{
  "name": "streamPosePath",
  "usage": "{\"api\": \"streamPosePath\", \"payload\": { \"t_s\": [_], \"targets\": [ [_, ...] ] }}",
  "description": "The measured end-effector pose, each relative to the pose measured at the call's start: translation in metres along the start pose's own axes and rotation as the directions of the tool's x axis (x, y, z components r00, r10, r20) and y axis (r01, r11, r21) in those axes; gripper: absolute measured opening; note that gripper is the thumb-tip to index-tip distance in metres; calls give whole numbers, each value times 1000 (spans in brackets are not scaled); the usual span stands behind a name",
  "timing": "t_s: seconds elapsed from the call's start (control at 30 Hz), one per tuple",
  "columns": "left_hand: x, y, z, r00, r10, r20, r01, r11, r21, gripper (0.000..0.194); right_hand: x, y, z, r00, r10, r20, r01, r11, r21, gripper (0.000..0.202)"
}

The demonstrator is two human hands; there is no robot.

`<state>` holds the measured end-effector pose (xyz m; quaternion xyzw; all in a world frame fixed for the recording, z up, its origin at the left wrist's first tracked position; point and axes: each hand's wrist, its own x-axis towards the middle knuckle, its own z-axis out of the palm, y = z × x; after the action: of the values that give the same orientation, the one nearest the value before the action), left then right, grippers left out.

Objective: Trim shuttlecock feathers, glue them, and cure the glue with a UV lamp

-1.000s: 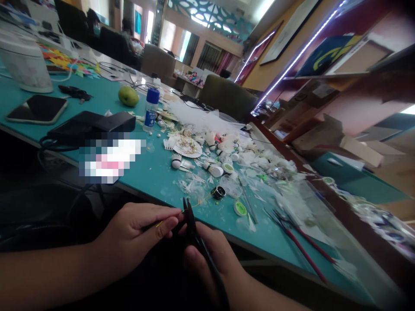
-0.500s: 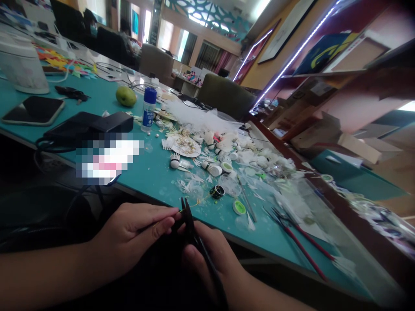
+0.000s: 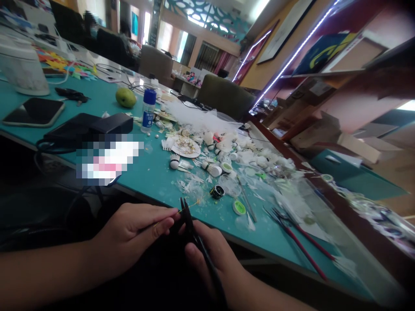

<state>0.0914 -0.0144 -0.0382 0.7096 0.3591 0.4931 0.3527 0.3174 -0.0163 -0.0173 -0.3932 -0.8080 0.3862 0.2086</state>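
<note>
Above the table's near edge, my left hand (image 3: pixel 139 229) pinches a thin gold wire (image 3: pixel 194 203) between thumb and fingers. My right hand (image 3: pixel 212 250) is closed around dark pliers (image 3: pixel 194 235), whose narrow jaws point up and stand slightly apart beside my left fingertips. The wire passes by the jaws and its far part reaches over the table. A small dark spool (image 3: pixel 217 191) lies on the table a little beyond the jaws. To the right of the spool is a round green-and-white tub (image 3: pixel 239 207).
Shuttlecocks (image 3: pixel 175 161), feathers and a white disc (image 3: pixel 191 148) crowd the teal table (image 3: pixel 145 172). Red-handled pliers (image 3: pixel 304 252) lie at right. A glue bottle (image 3: pixel 148 110), a green fruit (image 3: pixel 126 98) and a phone (image 3: pixel 34 111) stand or lie farther left. People sit in the background.
The gold wire ran from the jaws to the spool before; now its visible part stops short of the spool. The plier jaws have shifted slightly left. My left hand stays nearly still.
</note>
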Motion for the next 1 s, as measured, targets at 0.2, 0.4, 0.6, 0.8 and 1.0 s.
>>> {"api": "streamPosePath", "payload": {
  "t_s": [0.2, 0.4, 0.6, 0.8, 1.0],
  "targets": [
    [-3, -5, 0, 1000, 7, -28, -7, 1000, 21, 30, -1, 1, -1, 998, 27, -53, -28, 999, -30, 30],
    [-4, -7, 0, 999, 20, -49, -17, 998, 54, 29, 1, 0, -4, 996, 83, 6, -83, 996, -38, 30],
    [-1, -5, -1, 1000, 9, -29, -8, 1000, 30, 28, 1, -1, -4, 999, 42, 12, -41, 996, -74, 27],
    [0, -10, -1, 999, 29, -19, -28, 999, 30, 30, 2, -1, -3, 999, 41, 7, -41, 997, -72, 28],
    [-2, -19, 2, 998, 52, -29, -51, 997, 57, 30, 1, -1, -1, 996, 91, -5, -91, 995, -42, 22]
  ]
}}
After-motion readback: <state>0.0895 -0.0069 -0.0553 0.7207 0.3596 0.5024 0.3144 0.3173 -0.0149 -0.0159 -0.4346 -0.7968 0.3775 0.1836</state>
